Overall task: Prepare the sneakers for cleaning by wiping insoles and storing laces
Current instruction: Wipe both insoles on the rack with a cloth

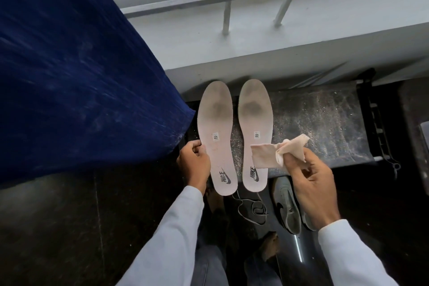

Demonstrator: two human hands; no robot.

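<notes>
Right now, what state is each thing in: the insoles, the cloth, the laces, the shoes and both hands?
Left insole: flat on the bench, grimy at the forefoot, edge held.
Right insole: flat beside it, grimy at the forefoot, not held.
Cloth: crumpled, held over the right insole's heel.
Laces: loose on the floor.
Sneakers: on the floor, partly hidden.
Left hand: grips the left insole's edge.
Right hand: grips the cloth.

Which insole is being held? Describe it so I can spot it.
Start at the blue curtain on the left; just right of its lower edge, two insoles lie side by side on a dark speckled ledge. The held insole is the one nearer the curtain, its edge gripped by the left hand; the other insole has no hand on it.
</notes>
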